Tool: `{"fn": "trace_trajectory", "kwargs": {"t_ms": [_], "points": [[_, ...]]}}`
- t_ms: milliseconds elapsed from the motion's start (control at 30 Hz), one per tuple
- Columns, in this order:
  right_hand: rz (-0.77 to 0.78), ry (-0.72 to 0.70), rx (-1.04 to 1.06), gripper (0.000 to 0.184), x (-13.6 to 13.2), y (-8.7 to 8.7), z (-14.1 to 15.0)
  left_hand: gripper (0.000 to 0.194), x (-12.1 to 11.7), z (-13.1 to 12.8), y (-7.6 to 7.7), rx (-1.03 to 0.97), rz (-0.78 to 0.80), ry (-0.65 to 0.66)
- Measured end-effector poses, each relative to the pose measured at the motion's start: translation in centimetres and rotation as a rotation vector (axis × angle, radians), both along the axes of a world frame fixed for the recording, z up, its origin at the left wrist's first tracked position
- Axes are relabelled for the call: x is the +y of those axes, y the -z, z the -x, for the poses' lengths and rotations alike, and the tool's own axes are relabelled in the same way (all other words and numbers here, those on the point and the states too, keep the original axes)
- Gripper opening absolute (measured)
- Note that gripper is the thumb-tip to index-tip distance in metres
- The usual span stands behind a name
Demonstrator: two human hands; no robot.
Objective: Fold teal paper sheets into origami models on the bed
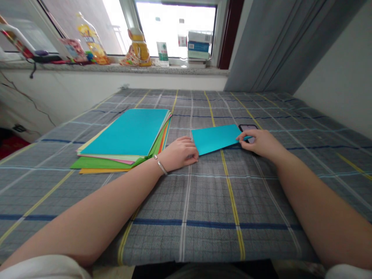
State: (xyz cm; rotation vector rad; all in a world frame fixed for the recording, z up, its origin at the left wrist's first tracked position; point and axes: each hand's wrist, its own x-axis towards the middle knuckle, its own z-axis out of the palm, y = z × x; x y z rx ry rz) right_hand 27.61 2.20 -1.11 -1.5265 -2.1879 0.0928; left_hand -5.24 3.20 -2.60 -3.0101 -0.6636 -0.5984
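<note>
A turquoise paper sheet [215,138] lies flat on the plaid cover, its near-left corner at the fingertips of my left hand [178,154]. Those curled fingers touch that corner, and I cannot tell whether they grip it. My right hand [261,143] pinches the sheet's right end, where a narrow turquoise strip sticks out past the fingers. To the left of my left hand is a stack of coloured paper [124,135], turquoise on top, with green, orange and pink sheets showing at its edges. A black phone [247,128] lies partly hidden under the sheet and my right hand.
A grey plaid bed cover [186,201] spans the whole surface, with a white wall [340,66] and grey curtain [279,42] at right. Bottles and boxes stand on a stone windowsill [116,69] beyond its far edge. A silver bangle [161,167] circles my left wrist.
</note>
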Motion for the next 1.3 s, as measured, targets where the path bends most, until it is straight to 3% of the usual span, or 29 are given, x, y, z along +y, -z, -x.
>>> {"fn": "trace_trajectory", "kwargs": {"t_ms": [133, 233, 433, 700, 867, 1067, 1300], "points": [[0.013, -0.057, 0.026, 0.008, -0.1, 0.0, 0.1, 0.011, -0.3, -0.1, -0.1, -0.115, 0.081, -0.124], [-0.005, -0.098, -0.025, 0.008, -0.3, 0.1, 0.8, 0.030, -0.5, -0.1, 0.1, -0.090, 0.082, -0.216], [-0.044, -0.207, -0.233, 0.017, -0.6, 0.0, 1.6, 0.011, 0.0, 0.2, 0.8, -0.032, -0.051, -0.329], [-0.145, -0.159, -0.423, 0.031, -0.4, -0.5, 0.6, 0.014, 0.5, 0.3, 1.0, -0.189, 0.067, -0.440], [-0.145, -0.200, -0.394, 0.025, -0.5, -0.3, 0.8, 0.016, 0.9, 0.4, 1.5, -0.289, 0.111, -0.499], [-0.047, -0.346, -0.260, 0.017, -0.8, -0.5, 2.1, 0.021, 1.7, 0.2, 2.0, -0.620, 0.301, -0.531], [-0.104, -0.505, -0.083, 0.012, -2.3, -0.7, 4.8, 0.018, 1.7, -0.5, 1.9, -0.993, 0.587, -0.483]]}}
